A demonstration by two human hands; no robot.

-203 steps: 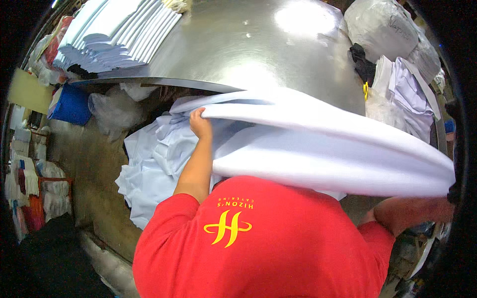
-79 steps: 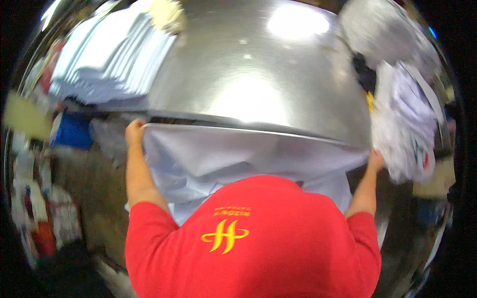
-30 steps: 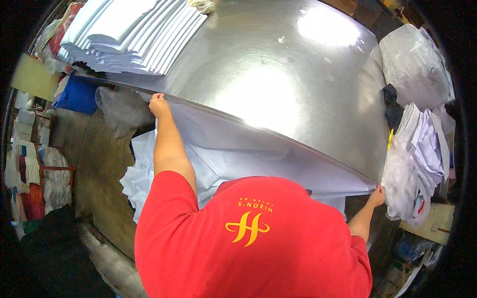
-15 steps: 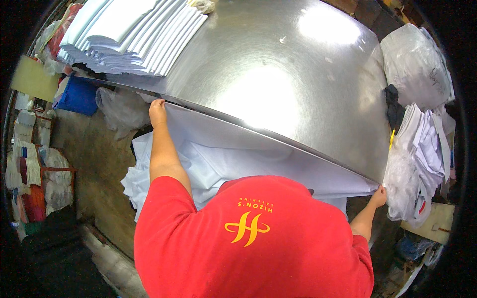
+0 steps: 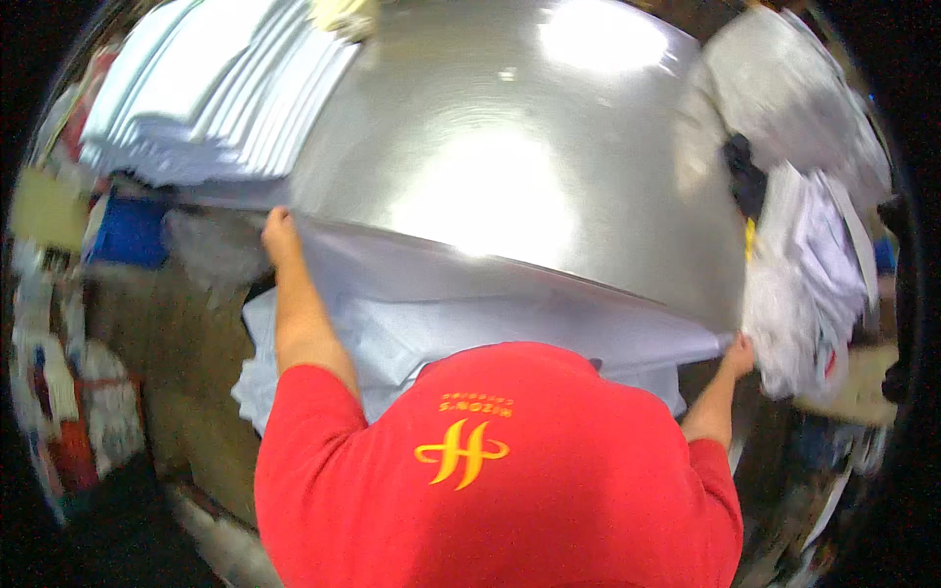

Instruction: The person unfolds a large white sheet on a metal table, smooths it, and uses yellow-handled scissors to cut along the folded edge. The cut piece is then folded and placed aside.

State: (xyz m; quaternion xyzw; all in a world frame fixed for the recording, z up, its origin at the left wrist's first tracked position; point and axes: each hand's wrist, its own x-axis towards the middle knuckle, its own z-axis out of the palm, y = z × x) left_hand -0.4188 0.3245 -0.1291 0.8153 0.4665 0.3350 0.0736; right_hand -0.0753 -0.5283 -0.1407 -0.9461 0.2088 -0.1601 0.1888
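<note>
Here, both hands (image 5: 281, 235), wide apart, grip the white cloth (image 5: 412, 272) by its upper edge along the near side of the worktop (image 5: 637, 186); before the worktop, a red shirt (image 5: 598, 470) carries yellow lettering (image 5: 475, 405) and an emblem (image 5: 464, 454).

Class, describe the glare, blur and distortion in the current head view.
Head view: glare washes out two patches of the metal tabletop; head view: the blue container and white cloth look blurred; head view: the tabletop's near edge bows, and the corners go black.
</note>
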